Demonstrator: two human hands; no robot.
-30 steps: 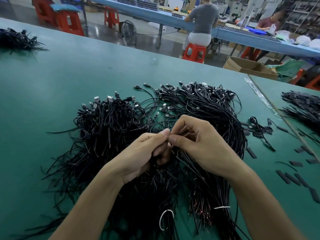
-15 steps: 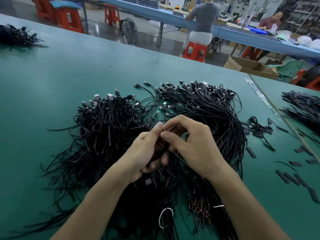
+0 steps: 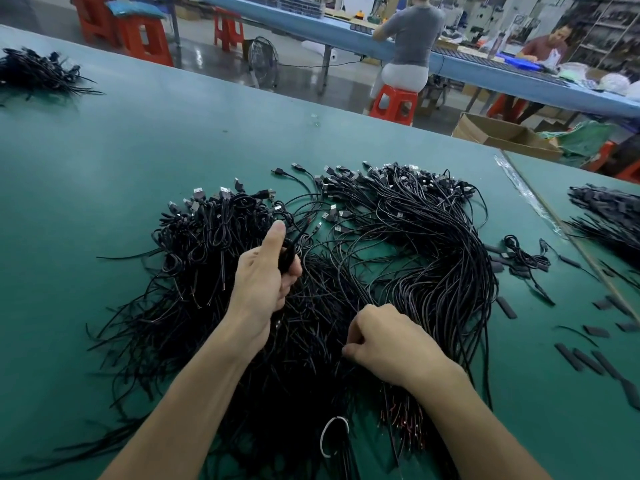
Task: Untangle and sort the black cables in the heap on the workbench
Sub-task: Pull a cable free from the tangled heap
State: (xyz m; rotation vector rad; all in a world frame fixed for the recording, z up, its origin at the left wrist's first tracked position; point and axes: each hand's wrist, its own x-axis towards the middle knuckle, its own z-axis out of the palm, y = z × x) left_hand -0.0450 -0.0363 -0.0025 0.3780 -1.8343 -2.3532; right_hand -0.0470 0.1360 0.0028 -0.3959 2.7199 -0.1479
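Sprawling cable heap (image 3: 363, 254) on green workbench (image 3: 173, 143)

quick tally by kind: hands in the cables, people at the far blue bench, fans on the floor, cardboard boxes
hands: 2 (left hand, right hand, each closed on a cable)
people: 2 (seated person in grey, person in dark red)
fan: 1
cardboard box: 1
total: 6

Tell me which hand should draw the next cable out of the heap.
Probably the left hand: it already grips a few cables, raised above the heap. The right hand sits low, pinching strands, suited to holding them down.
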